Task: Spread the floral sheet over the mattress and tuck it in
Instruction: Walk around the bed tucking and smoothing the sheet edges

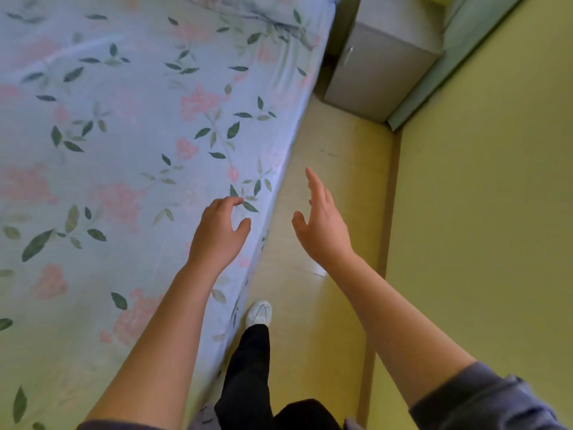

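Head view, looking down along right side of sheet-covered mattress. Only container: grey cabinet [381,69] far right, standing on floor [325,169] just beside mattress's far corner; door closed, slim handle [348,55] on front, contents not visible.

Floral sheet [124,135], pale blue w/ pink blooms & dark green leaves, spread flat over whole mattress top, mattress itself fully hidden under it. Draped over right edge & down the side; lower hem out of sight, so can't tell if tucked. Bunched folds [279,23] at far end.

Left hand [220,231] over sheet near right edge, palm down, grip loose: fingers half-curled, nothing held; can't tell if fingertips touch fabric. Right hand [319,225] out over floor, just beside mattress edge, apart from left hand; grip wide open, fingers straight & pointing far, thumb out, nothing held. Both forearms bare, grey sleeve [483,395] at near right.

Black trouser leg [248,367] & white shoe [259,312] on floor, close to mattress side. Floor pale beige, narrow strip btwn mattress & wall. Yellow-green wall [480,212] on right, brown skirting [389,212] along its base; pale green panel [471,32] behind cabinet.
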